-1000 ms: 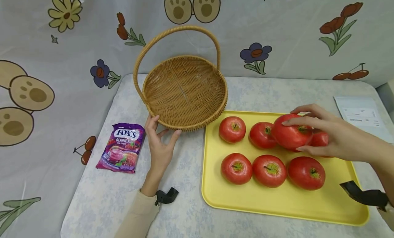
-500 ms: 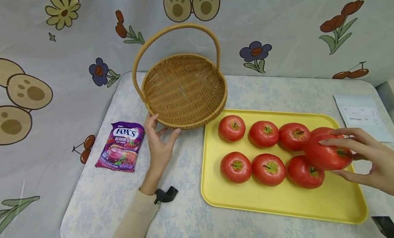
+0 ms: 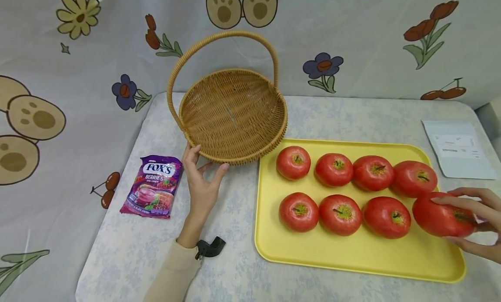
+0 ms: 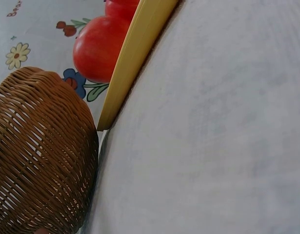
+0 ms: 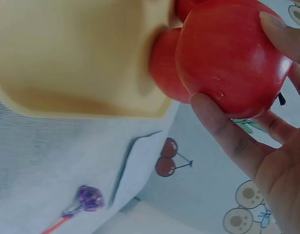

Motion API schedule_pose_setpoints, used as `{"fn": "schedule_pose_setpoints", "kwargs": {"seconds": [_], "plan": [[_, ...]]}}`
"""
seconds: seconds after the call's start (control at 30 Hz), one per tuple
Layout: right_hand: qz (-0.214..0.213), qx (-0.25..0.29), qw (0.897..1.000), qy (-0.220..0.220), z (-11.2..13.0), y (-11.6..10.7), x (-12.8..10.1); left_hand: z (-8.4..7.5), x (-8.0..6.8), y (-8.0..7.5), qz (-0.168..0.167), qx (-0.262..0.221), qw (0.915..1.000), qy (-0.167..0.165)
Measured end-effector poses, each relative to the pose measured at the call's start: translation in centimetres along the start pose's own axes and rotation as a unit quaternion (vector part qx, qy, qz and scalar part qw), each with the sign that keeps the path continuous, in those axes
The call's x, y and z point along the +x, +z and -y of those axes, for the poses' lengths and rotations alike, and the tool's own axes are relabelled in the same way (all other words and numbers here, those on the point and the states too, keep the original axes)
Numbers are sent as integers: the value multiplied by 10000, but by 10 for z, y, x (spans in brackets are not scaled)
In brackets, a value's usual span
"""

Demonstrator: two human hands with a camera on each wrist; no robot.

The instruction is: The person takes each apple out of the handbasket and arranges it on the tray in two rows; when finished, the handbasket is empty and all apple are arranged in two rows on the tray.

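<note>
My right hand (image 3: 483, 219) grips a red apple (image 3: 440, 215), thumb on one side and fingers on the other, over the right end of the yellow tray (image 3: 352, 263). In the right wrist view this apple (image 5: 228, 58) overlaps another red apple (image 5: 167, 66) behind it. Several more red apples (image 3: 342, 215) sit on the tray in two rows. To the left, a wicker basket (image 3: 235, 119) with a tall arched handle leans its opening toward me. My left hand (image 3: 203, 189) holds its near left rim, fingertips at the edge and thumb against the lower side.
A purple candy bag (image 3: 152, 187) lies left of my left hand. At the table's right edge is a pale flat packet (image 3: 458, 150) with a label. The right wrist view shows a purple-wrapped lollipop (image 5: 89, 197). A printed cloth (image 3: 364, 32) hangs behind the table.
My right hand has carried the apple rightward and toward me, from over the back row to the front row's right end. The left hand and basket stay put.
</note>
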State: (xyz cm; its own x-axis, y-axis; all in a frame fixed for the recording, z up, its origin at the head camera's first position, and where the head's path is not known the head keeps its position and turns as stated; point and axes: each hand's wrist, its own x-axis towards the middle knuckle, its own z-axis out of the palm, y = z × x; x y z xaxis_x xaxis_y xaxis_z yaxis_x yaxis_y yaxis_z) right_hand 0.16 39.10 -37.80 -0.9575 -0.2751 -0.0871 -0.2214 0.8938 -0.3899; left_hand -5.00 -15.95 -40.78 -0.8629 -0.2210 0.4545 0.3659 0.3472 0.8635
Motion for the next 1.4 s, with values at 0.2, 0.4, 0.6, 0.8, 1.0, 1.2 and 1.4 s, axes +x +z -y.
{"fn": "schedule_pose_setpoints", "kwargs": {"seconds": [0.2, 0.4, 0.6, 0.8, 1.0, 1.2, 1.4], "plan": [[271, 271, 9992, 137, -7, 13, -6, 2, -3, 0, -21, -119, 9998, -125], [536, 200, 9980, 274, -6, 18, -6, 6, -4, 1, -26, -159, 9998, -136], [888, 156, 9947, 487, -7, 23, -5, 29, -6, 1, -48, -128, 9998, -118], [832, 154, 9952, 482, -8, 25, -6, 35, -7, 0, -24, -142, 9999, -55], [739, 183, 9961, 450, -8, 26, -8, 34, -6, 1, -25, -124, 9999, -40], [630, 165, 9972, 377, -6, 26, -9, 35, -5, 2, -29, -129, 9999, 10], [493, 41, 9987, 96, -2, 24, -8, 26, -3, -1, 53, -7, 9999, -105]]}}
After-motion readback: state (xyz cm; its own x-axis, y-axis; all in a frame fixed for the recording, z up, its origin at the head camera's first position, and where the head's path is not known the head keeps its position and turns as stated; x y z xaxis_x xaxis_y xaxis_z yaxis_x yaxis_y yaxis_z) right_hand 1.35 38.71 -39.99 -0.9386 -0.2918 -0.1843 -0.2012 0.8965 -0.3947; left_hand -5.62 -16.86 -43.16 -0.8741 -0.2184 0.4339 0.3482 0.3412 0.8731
